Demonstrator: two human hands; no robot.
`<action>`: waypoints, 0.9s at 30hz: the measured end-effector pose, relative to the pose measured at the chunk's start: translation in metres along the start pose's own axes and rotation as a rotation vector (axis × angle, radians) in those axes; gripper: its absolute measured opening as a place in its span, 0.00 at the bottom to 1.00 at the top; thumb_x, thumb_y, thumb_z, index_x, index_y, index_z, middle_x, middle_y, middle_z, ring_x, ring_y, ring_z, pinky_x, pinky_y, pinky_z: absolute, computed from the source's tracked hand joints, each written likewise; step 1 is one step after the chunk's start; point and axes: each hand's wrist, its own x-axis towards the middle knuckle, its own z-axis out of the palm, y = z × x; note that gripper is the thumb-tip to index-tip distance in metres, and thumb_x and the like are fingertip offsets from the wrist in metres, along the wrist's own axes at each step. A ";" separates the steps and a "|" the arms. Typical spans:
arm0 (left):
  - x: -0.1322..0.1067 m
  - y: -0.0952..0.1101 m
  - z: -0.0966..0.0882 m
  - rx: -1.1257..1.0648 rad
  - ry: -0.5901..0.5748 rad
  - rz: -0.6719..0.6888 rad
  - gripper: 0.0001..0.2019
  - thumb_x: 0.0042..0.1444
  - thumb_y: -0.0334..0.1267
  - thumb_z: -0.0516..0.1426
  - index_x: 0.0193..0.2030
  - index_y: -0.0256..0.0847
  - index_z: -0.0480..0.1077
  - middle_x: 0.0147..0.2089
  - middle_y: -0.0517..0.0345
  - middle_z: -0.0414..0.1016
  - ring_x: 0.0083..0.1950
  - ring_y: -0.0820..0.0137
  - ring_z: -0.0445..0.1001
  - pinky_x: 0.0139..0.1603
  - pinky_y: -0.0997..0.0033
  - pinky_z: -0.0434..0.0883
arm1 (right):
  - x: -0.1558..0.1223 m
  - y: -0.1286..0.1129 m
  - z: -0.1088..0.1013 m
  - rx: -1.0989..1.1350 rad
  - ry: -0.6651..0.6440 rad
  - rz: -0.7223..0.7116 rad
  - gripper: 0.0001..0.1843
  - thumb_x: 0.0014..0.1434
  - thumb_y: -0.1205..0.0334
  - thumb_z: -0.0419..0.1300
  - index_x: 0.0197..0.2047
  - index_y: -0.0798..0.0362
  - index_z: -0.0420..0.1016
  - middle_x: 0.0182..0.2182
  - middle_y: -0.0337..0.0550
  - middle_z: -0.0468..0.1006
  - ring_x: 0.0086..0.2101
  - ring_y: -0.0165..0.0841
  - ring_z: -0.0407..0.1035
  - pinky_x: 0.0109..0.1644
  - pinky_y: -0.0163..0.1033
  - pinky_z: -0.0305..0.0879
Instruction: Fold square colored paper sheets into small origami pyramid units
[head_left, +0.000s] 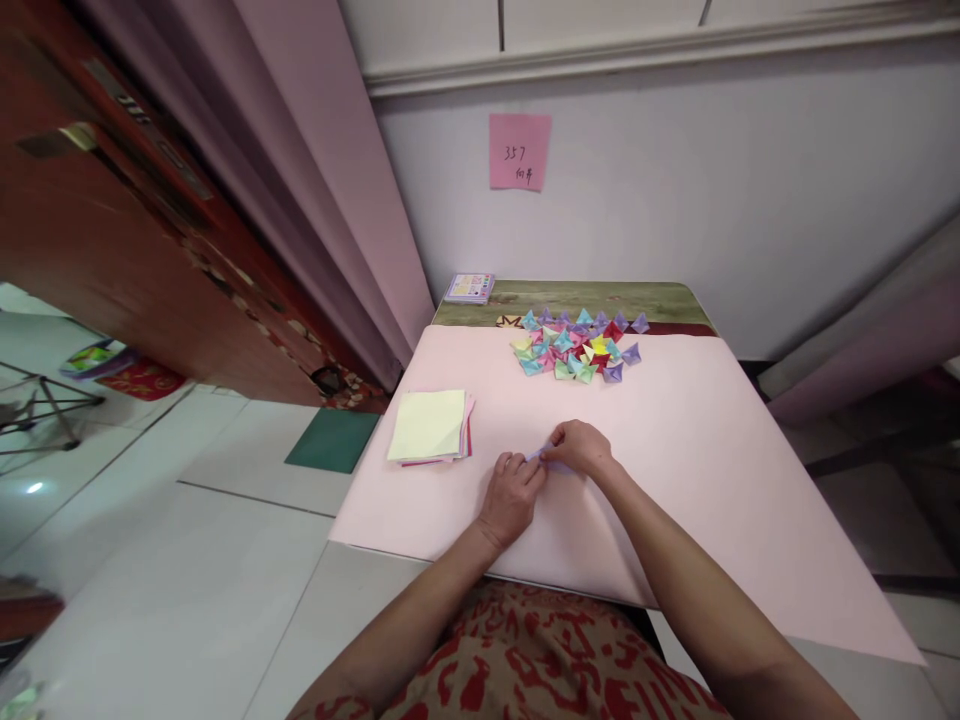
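Between my hands lies a small piece of light purple origami paper [535, 454], low on the pink-covered table; its folds are mostly hidden by my fingers. My left hand [513, 492] rests on the table with its curled fingers at the paper's left end. Thumb and forefinger of my right hand [579, 446] pinch the other end. Beyond them sits a cluster of small folded paper pieces [577, 345] in purple, blue, green, yellow, pink and red. Left of my hands is a stack of square coloured paper [429, 425], pale yellow on top.
A pink sheet [697, 480] covers most of the table, leaving a green wood-patterned strip [600, 295] at the back. A printed pack [470, 288] lies at the back left corner. On the wall is a pink note [519, 150]. A curtain and a red-brown door [150, 230] stand left.
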 end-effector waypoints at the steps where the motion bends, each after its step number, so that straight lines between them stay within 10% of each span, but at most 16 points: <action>1: -0.001 0.000 0.000 -0.016 0.000 -0.005 0.18 0.61 0.28 0.52 0.56 0.45 0.71 0.54 0.49 0.75 0.52 0.59 0.67 0.59 0.50 0.62 | -0.002 0.001 0.000 0.027 -0.014 -0.006 0.10 0.42 0.54 0.71 0.28 0.47 0.79 0.29 0.37 0.80 0.30 0.32 0.73 0.29 0.33 0.58; 10: -0.001 -0.002 -0.001 -0.264 0.100 -0.137 0.14 0.61 0.31 0.54 0.51 0.45 0.73 0.54 0.51 0.75 0.57 0.61 0.68 0.64 0.50 0.60 | -0.021 0.019 0.014 0.240 0.103 -0.114 0.07 0.47 0.58 0.67 0.29 0.49 0.75 0.24 0.34 0.76 0.26 0.28 0.68 0.27 0.32 0.55; 17: 0.029 -0.001 -0.006 -1.191 0.236 -0.880 0.18 0.49 0.47 0.65 0.41 0.37 0.73 0.35 0.54 0.77 0.35 0.69 0.74 0.39 0.68 0.72 | -0.026 0.023 0.024 1.065 0.150 -0.085 0.26 0.41 0.43 0.70 0.38 0.54 0.76 0.19 0.34 0.72 0.19 0.27 0.63 0.23 0.33 0.58; 22: 0.052 0.007 -0.015 -1.559 0.135 -0.906 0.19 0.41 0.49 0.69 0.31 0.35 0.73 0.25 0.58 0.74 0.26 0.74 0.71 0.31 0.73 0.68 | -0.036 0.012 0.013 1.248 0.088 -0.090 0.26 0.35 0.43 0.73 0.29 0.54 0.75 0.17 0.33 0.68 0.18 0.25 0.60 0.22 0.32 0.55; 27: 0.062 0.005 -0.026 -1.522 0.168 -0.786 0.16 0.43 0.46 0.67 0.27 0.35 0.71 0.22 0.61 0.72 0.25 0.76 0.68 0.30 0.74 0.66 | -0.043 0.015 -0.002 1.251 0.026 -0.059 0.29 0.39 0.46 0.74 0.42 0.53 0.77 0.22 0.34 0.72 0.22 0.26 0.65 0.24 0.31 0.57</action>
